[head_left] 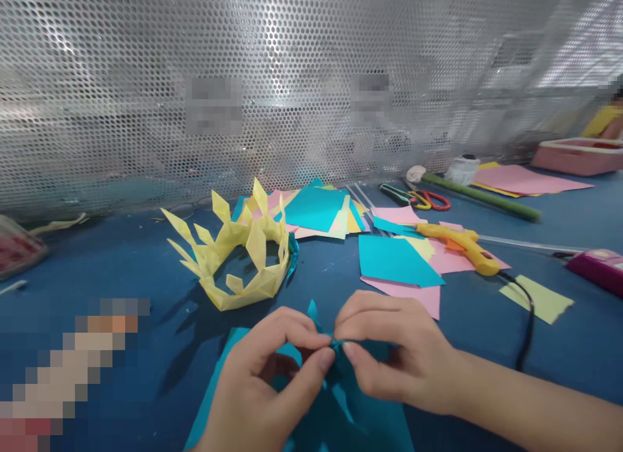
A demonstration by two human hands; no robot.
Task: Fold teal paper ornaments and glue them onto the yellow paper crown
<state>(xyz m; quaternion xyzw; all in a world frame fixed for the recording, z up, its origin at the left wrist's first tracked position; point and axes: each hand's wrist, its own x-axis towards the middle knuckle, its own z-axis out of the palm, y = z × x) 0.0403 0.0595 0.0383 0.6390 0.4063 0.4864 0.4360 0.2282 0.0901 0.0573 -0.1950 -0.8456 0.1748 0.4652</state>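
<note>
Both hands meet over a large teal paper sheet [219,380] at the front of the table. My left hand [272,361] is closed, thumb and forefinger pinching a small folded piece of teal paper [314,314]. My right hand [403,348] is closed on the same piece from the other side, fingertips almost touching the left ones. Much of the piece is hidden behind the fingers; one pointed tip sticks up between the hands. Just beyond my left hand stands a pale yellow paper crown [243,290] with tall pointed spikes and a teal paper piece [293,254] on its right side.
Coloured paper sheets [311,209] lie behind the crown. To the right, a yellow glue gun [462,241] with a black cord rests on papers. Scissors [433,200], a green stick [487,198] and a pink basket [577,157] are farther back. A perforated metal panel [292,63] borders the table.
</note>
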